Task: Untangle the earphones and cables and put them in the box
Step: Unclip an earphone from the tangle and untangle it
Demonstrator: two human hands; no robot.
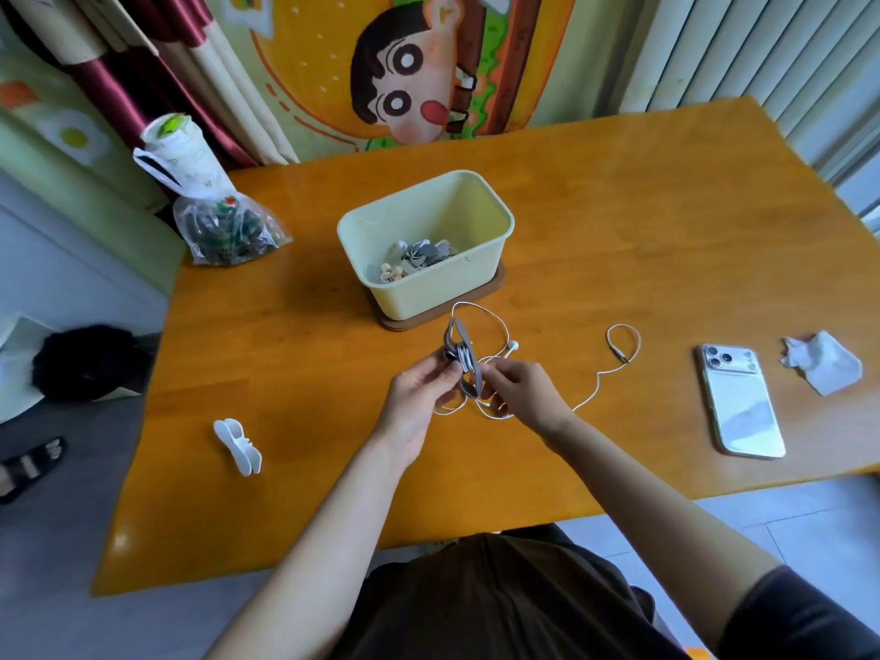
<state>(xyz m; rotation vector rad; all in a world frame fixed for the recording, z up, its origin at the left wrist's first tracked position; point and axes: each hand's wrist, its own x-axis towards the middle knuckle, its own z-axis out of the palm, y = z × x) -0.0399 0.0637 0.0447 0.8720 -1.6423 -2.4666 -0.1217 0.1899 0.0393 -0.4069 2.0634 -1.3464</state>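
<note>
Standing at the middle of the orange wooden surface [619, 221] in the head view, a pale yellow box [428, 297] is seen open at the top and set on a brown base [476, 303] that shows along its near and right edges. Inside the box, toward its near side, a small heap is held: grey bundles [424, 253] and, to their left, a few beige and white pieces [390, 272] too small to be told apart. Just in front of the box both hands are raised close together. A grey band [464, 359] is gripped by the curled fingers of the left hand [419, 397], its upper loop standing up toward the box, with turns of white cable wrapped into it; the lower end of the band is pinched between thumb and fingertips of the right hand [524, 393]. The white earphones [595, 379] are partly in the hands and partly on the surface: loops hang below the hands, one earbud [512, 345] shows just beyond the right hand, and the cable is trailed off to the right, ending in a small ring with the plug [623, 357]. Further right a phone [740, 402] is laid camera-side up, with a crumpled tissue [821, 369] beside it. Left of the hands a white clip-like piece [238, 445] is laid alone. At the far left corner a clear plastic bag [228, 235] holding dark, partly green contents is set, and behind it a lidded paper cup [176, 150] is held in a thin white carrier.
</note>
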